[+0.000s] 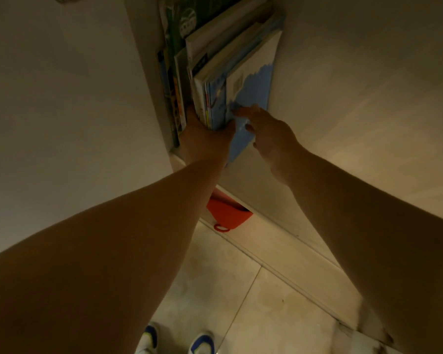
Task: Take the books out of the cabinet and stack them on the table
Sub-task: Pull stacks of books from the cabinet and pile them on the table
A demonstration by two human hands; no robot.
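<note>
Between my hands, books (216,80) are standing in the cabinet (149,72); my left hand (205,139) is gripping several, my right hand (264,134) is touching the blue cover, fingers straight.

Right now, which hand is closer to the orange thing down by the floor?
Left. The left hand grips books in the cabinet right above the orange container. The right hand touches the blue-and-white book, further to the side.

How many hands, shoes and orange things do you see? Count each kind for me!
Bare hands: 2, the left hand gripping the upright books, the right hand reaching to the blue-and-white book cover
White-and-blue shoes: 2
Orange plastic container: 1
Total: 5
</note>
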